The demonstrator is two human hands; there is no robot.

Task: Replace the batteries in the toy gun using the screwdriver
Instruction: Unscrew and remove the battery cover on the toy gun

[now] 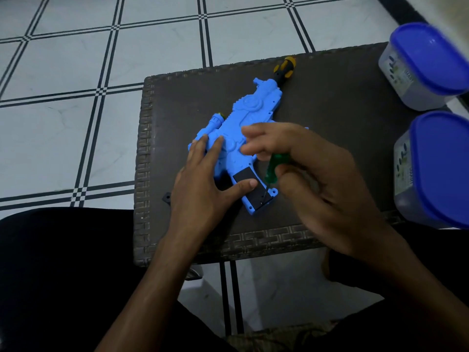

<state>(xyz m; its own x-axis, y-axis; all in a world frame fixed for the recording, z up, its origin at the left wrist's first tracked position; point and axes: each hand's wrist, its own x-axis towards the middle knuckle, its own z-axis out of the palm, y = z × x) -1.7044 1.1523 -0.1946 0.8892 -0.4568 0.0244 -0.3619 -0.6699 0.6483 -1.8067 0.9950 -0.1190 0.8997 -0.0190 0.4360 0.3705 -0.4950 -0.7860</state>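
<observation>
A light blue toy gun [250,115] lies flat on a small dark wicker table [337,128], its grip pointing toward me. A black battery cover [247,177] sits on the grip. My left hand [205,179] presses flat on the gun's body, with the thumb lying across the black cover. My right hand [309,171] grips a green-handled screwdriver [275,168]; its thin tip touches the lower end of the cover near the grip's base.
A second screwdriver with a black and yellow handle [285,68] lies behind the gun's muzzle. Two clear tubs with blue lids [429,57] [441,163] stand at the table's right edge. A small black piece [167,198] lies near the table's left edge. Tiled floor surrounds the table.
</observation>
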